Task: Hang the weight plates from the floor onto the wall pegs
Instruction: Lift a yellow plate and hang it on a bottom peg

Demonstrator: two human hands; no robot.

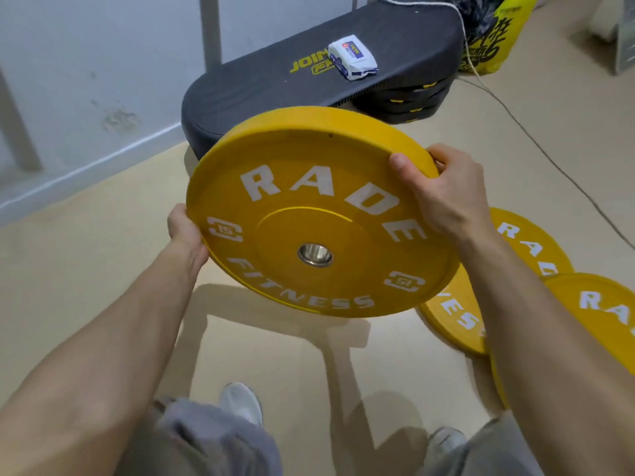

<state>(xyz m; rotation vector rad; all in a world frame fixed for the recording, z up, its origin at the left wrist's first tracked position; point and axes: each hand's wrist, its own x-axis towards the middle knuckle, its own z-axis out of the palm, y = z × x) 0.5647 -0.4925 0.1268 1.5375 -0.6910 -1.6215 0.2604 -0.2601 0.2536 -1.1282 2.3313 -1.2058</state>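
Round yellow rubber weight plate (319, 214) tilted, lettered face up toward camera, left hand (187, 235) gripping near-left rim, right hand (443, 190) clasping far-right rim

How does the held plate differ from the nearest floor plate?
The held plate is up and tilted, left hand and right hand holding its rim; the floor plate lies flat, untouched. The held plate shows whole; the floor plate is partly hidden behind it. Both yellow, white lettering.
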